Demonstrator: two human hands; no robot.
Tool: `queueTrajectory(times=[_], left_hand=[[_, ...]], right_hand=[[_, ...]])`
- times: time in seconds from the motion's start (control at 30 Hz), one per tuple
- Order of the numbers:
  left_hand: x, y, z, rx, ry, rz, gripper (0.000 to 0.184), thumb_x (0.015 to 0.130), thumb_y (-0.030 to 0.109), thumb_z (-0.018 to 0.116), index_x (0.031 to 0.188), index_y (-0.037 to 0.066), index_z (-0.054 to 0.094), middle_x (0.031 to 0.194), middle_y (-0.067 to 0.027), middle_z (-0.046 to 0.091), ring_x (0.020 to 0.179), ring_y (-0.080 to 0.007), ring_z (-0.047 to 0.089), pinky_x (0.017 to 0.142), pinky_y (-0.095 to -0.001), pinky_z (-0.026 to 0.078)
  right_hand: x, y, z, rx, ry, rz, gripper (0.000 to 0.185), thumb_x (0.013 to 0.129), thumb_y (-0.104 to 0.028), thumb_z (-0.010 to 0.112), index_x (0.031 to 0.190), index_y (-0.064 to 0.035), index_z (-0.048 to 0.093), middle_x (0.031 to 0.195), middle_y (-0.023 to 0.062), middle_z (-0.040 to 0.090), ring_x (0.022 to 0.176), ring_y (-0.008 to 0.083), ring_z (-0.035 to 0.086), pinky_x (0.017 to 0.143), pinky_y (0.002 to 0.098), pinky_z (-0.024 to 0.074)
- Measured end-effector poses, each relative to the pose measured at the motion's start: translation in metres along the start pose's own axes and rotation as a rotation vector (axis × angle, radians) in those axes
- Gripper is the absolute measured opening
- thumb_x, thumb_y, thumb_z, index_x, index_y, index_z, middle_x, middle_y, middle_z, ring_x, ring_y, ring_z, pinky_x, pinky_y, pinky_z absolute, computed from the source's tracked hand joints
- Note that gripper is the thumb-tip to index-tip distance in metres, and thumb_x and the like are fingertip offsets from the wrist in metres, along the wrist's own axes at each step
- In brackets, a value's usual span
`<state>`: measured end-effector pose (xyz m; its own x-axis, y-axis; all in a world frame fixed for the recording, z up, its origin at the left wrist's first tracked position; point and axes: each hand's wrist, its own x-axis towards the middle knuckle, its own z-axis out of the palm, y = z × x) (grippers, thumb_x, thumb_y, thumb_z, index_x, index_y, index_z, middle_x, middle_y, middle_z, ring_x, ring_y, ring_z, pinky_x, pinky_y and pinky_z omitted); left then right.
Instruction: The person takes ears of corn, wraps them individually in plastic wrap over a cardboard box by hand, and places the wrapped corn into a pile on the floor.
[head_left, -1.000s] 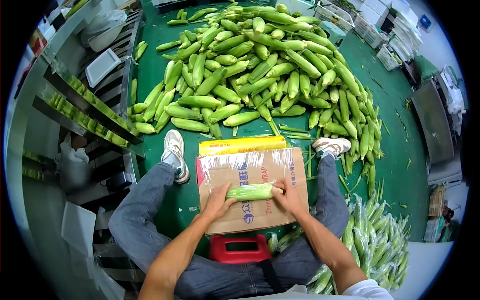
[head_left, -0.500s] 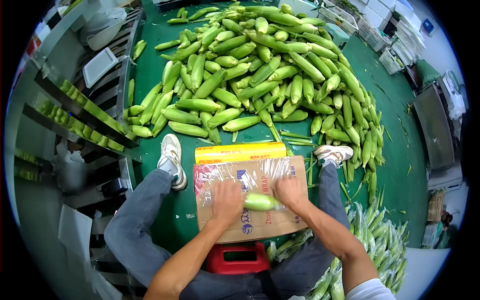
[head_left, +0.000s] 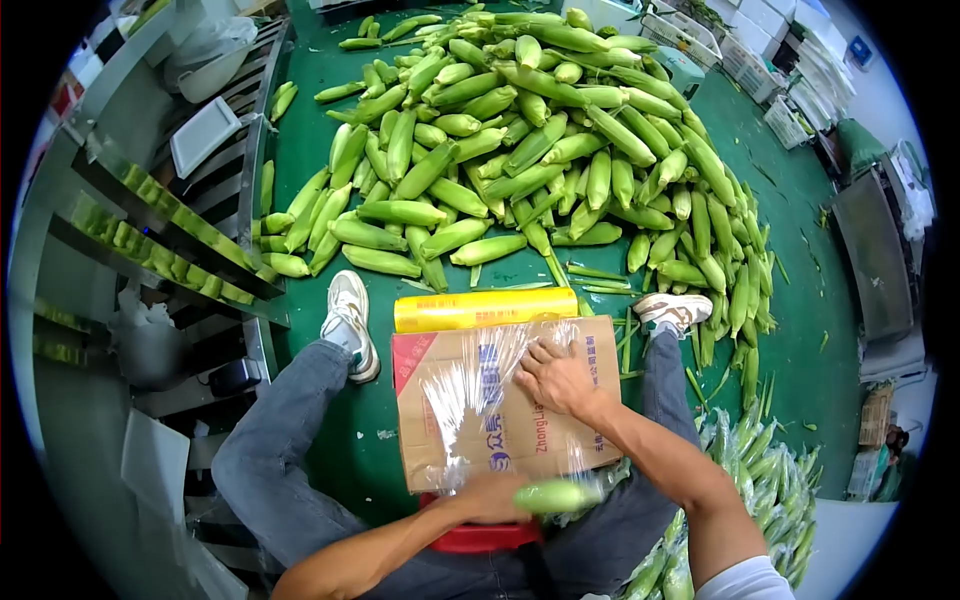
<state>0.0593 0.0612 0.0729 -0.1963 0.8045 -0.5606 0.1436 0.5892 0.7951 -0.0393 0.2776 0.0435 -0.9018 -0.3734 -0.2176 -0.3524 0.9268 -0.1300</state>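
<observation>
Brown cardboard centre stage: right hand (head_left: 557,375) palm down on the box (head_left: 430,460), fingers spread over the shiny clear film (head_left: 450,395). Down low at the near edge, left hand (head_left: 490,497), badly smeared, right against one end of a green corn cob (head_left: 555,496) just over the lap; gripping or loose, can't tell through that blur. Red plastic piece (head_left: 480,540) below, partly covered by the forearm. Along the far side of the box, a yellow roll (head_left: 485,309); beyond, a great heap of corn (head_left: 540,170), with right shoe (head_left: 672,310) against its fringe. Blocking the way from box to wrapped cobs (head_left: 765,465): right leg (head_left: 668,390). Off left, metal rack bearing a white tray (head_left: 205,135).
</observation>
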Motion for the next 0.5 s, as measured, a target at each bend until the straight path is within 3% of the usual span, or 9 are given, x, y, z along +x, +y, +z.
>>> queueTrajectory(times=[0.13, 0.2, 0.23, 0.3, 0.33, 0.37, 0.4, 0.47, 0.5], left_hand=[[-0.047, 0.02, 0.042, -0.606, -0.529, 0.242, 0.068, 0.089, 0.038, 0.074, 0.142, 0.003, 0.052, 0.125, -0.0129, 0.065, 0.118, -0.021, 0.058, 0.101, -0.0313, 0.044], [-0.064, 0.014, 0.064, -1.079, -0.59, 0.199, 0.066, 0.094, 0.037, 0.068, 0.147, 0.003, 0.047, 0.12, -0.0132, 0.066, 0.108, -0.0184, 0.062, 0.091, -0.0288, 0.05], [-0.069, 0.014, 0.059, -1.218, -0.595, 0.153, 0.064, 0.096, 0.036, 0.066, 0.147, 0.004, 0.046, 0.116, -0.014, 0.067, 0.1, -0.0165, 0.064, 0.082, -0.0274, 0.052], [-0.06, 0.003, 0.055, -1.391, -0.541, 0.12, 0.059, 0.1, 0.038, 0.06, 0.146, 0.005, 0.045, 0.108, -0.0151, 0.068, 0.076, -0.0142, 0.065, 0.059, -0.026, 0.054], [-0.055, 0.009, 0.046, -1.368, -0.416, 0.015, 0.06, 0.1, 0.047, 0.057, 0.143, 0.006, 0.046, 0.109, -0.0142, 0.068, 0.074, -0.0135, 0.065, 0.059, -0.0235, 0.053], [-0.049, 0.017, 0.035, -1.174, -0.372, 0.037, 0.06, 0.1, 0.05, 0.055, 0.14, 0.006, 0.05, 0.105, -0.0155, 0.069, 0.075, -0.0168, 0.067, 0.059, -0.0282, 0.054], [-0.043, 0.027, 0.028, -0.981, -0.326, 0.06, 0.06, 0.1, 0.054, 0.052, 0.136, 0.005, 0.054, 0.101, -0.0167, 0.07, 0.076, -0.0201, 0.068, 0.06, -0.0329, 0.055], [-0.029, 0.046, 0.038, -0.022, 0.224, 0.104, 0.058, 0.101, 0.055, 0.05, 0.123, 0.003, 0.062, 0.088, -0.0205, 0.07, 0.077, -0.0307, 0.07, 0.064, -0.0459, 0.054], [-0.037, 0.068, 0.042, 0.171, 0.499, 0.155, 0.056, 0.1, 0.055, 0.05, 0.105, 0.002, 0.065, 0.079, -0.0212, 0.069, 0.074, -0.0402, 0.069, 0.068, -0.0556, 0.051]], right_hand=[[-0.005, 0.007, -0.023, 0.236, -0.15, 0.117, 0.048, 0.103, -0.047, 0.044, 0.119, -0.0084, 0.069, 0.137, 0.0127, 0.06, 0.129, 0.0302, 0.053, 0.101, 0.0559, 0.0416], [-0.023, 0.007, -0.071, 0.5, -0.43, 0.275, 0.053, 0.103, -0.05, 0.045, 0.125, -0.0065, 0.067, 0.142, 0.0169, 0.057, 0.132, 0.0347, 0.051, 0.106, 0.0506, 0.0416], [-0.055, 0.014, -0.061, 0.796, -0.211, 0.054, 0.063, 0.101, -0.053, 0.048, 0.14, -0.0047, 0.057, 0.141, 0.0229, 0.057, 0.131, 0.0396, 0.053, 0.109, 0.0427, 0.0419], [-0.118, -0.019, -0.099, 0.805, -0.478, -0.199, 0.067, 0.098, -0.054, 0.055, 0.146, -0.0064, 0.05, 0.14, 0.0246, 0.057, 0.124, 0.0405, 0.058, 0.106, 0.0434, 0.0456], [-0.149, -0.04, -0.127, 0.764, -0.525, -0.374, 0.069, 0.097, -0.054, 0.058, 0.148, -0.008, 0.048, 0.14, 0.0257, 0.056, 0.119, 0.0419, 0.062, 0.102, 0.0445, 0.049], [-0.172, -0.063, -0.144, 0.423, -0.603, -0.233, 0.063, 0.096, -0.05, 0.062, 0.145, -0.0117, 0.052, 0.139, 0.0246, 0.056, 0.114, 0.0421, 0.063, 0.094, 0.0451, 0.053], [-0.195, -0.066, -0.139, 0.418, -0.482, -0.165, 0.056, 0.097, -0.047, 0.06, 0.143, -0.0149, 0.054, 0.127, 0.0246, 0.064, 0.109, 0.0435, 0.064, 0.086, 0.0457, 0.0555], [-0.238, -0.05, -0.128, 0.849, -0.54, 0.198, 0.052, 0.1, -0.048, 0.056, 0.139, -0.013, 0.059, 0.118, 0.0207, 0.069, 0.106, 0.0366, 0.067, 0.086, 0.0428, 0.0545], [-0.267, -0.039, -0.113, 0.996, -0.459, 0.355, 0.054, 0.102, -0.051, 0.052, 0.136, -0.0106, 0.061, 0.118, 0.0184, 0.07, 0.105, 0.0314, 0.067, 0.088, 0.0413, 0.0535]])
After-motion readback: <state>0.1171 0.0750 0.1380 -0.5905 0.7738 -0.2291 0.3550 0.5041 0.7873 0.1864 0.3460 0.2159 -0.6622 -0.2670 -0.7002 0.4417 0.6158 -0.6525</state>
